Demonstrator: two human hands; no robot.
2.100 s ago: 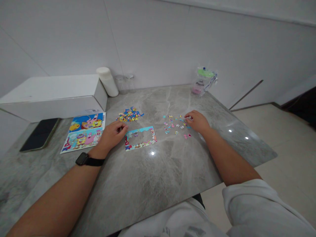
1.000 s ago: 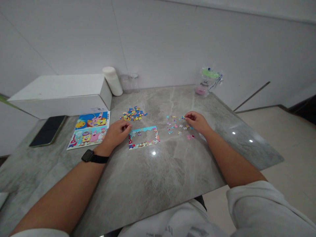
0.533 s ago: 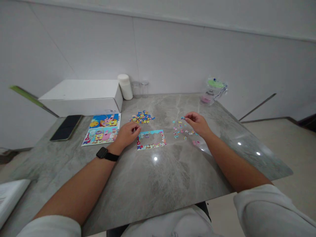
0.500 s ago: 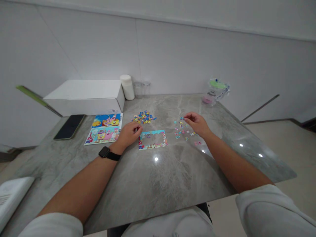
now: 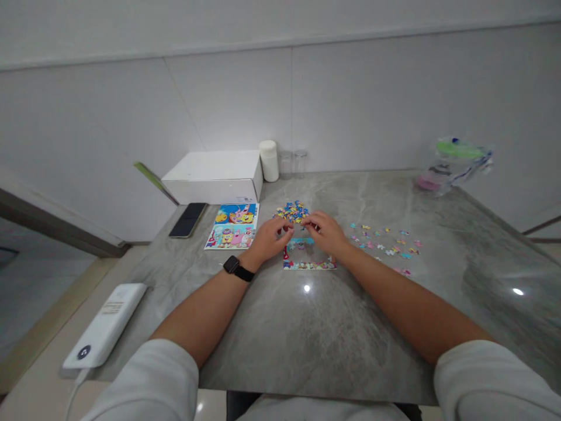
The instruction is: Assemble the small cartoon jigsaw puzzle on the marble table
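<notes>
A partly assembled jigsaw puzzle (image 5: 309, 266) lies on the grey table, its border joined round a bare middle. Over its upper left corner, my left hand (image 5: 270, 238) is closed with thumb and fingertips close together; anything between them is too small to make out. My right hand (image 5: 325, 233) pinches a small blue puzzle piece above the top edge and hides the upper right part of the border. Just behind both hands sits a heap of blue and yellow puzzle pieces (image 5: 293, 209). Loose puzzle pieces (image 5: 389, 252) are spread out to the right.
Left of the puzzle lies a printed picture sheet (image 5: 230, 236), with a phone (image 5: 188, 220) beyond it. A white box (image 5: 213, 175), a white bottle (image 5: 269, 162) and two clear jars (image 5: 293, 165) stand along the wall. A plastic bag (image 5: 453, 166) sits back right; a white power bank (image 5: 105, 324) lies front left.
My right hand has moved left from the loose pieces to the puzzle, carrying the blue puzzle piece. My left hand stays by the puzzle's left side. The camera view has shifted left.
</notes>
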